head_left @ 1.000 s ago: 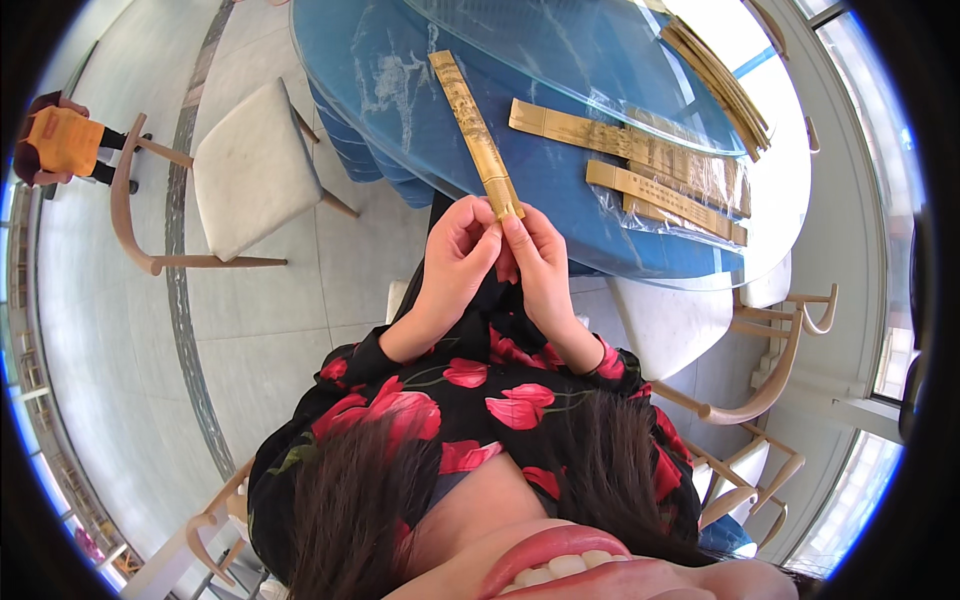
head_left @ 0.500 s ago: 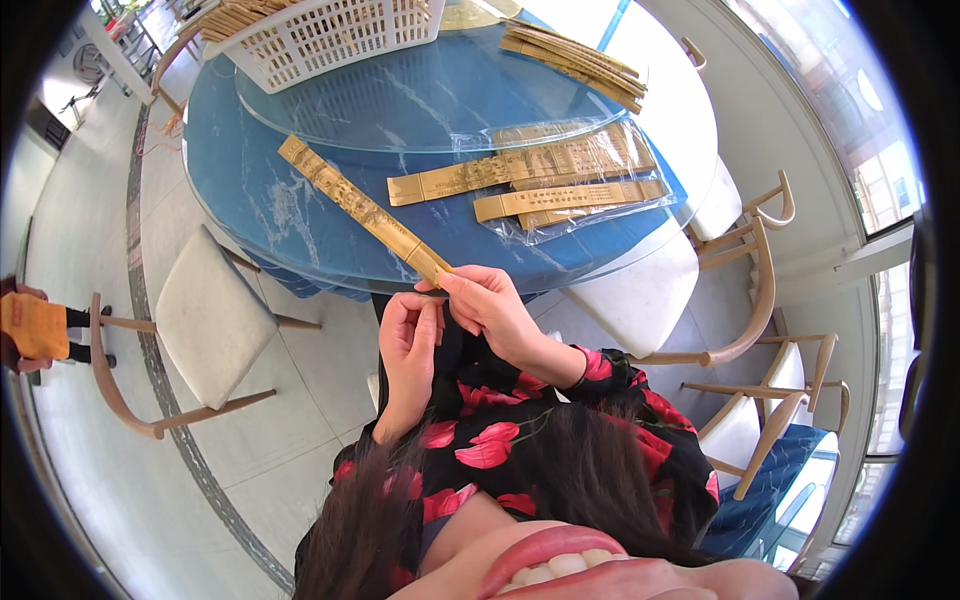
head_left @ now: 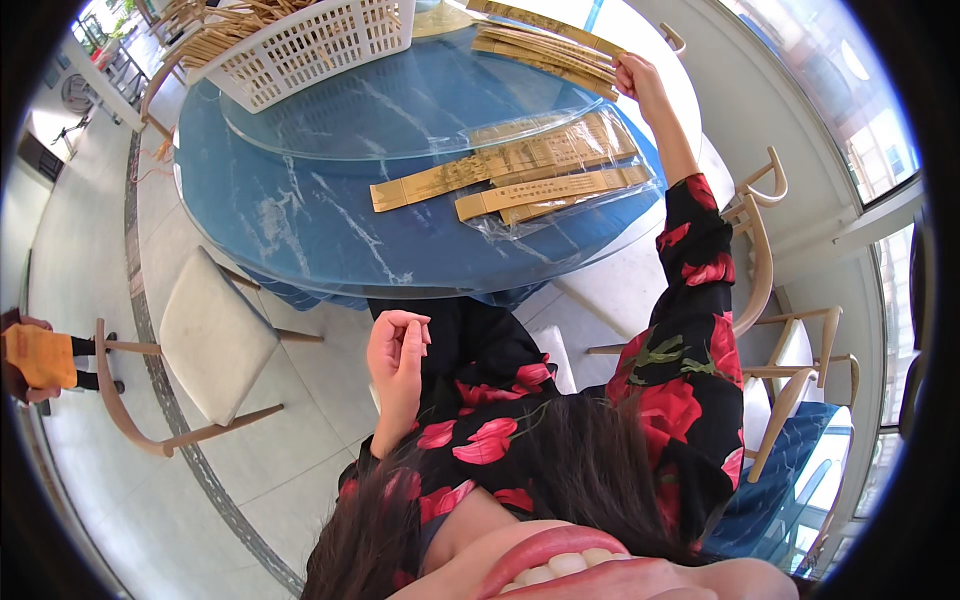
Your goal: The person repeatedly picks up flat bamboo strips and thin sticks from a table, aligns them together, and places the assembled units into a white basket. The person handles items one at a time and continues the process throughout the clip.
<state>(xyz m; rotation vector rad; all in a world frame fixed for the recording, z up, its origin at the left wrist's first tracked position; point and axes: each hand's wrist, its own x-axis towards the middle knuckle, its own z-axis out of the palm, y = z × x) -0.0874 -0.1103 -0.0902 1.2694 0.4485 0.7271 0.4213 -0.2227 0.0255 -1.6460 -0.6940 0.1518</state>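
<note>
My right hand [head_left: 638,78] reaches out to the far right of the table, its fingers closed on the near end of a long tan printed paper sleeve [head_left: 548,27]. That sleeve lies along the top of a stack of similar sleeves [head_left: 535,55]. Close to my body, my left hand [head_left: 398,362] hangs in front of the table edge with its fingers curled and the thumb against them. Whether anything small is inside is hidden. Between the hands, more tan sleeves [head_left: 545,150] lie in and on a clear plastic bag [head_left: 490,228].
The blue marbled table [head_left: 300,225] carries a raised round glass top [head_left: 400,110]. A white plastic basket [head_left: 315,55] full of thin wooden sticks [head_left: 240,30] stands at the far left. Chairs [head_left: 215,330] flank the table. At the far left, another person holds an orange thing [head_left: 40,356].
My right hand has carried the paper sleeve from near my body up and right to the stack. My left hand has come off the sleeve and stays low, still curled.
</note>
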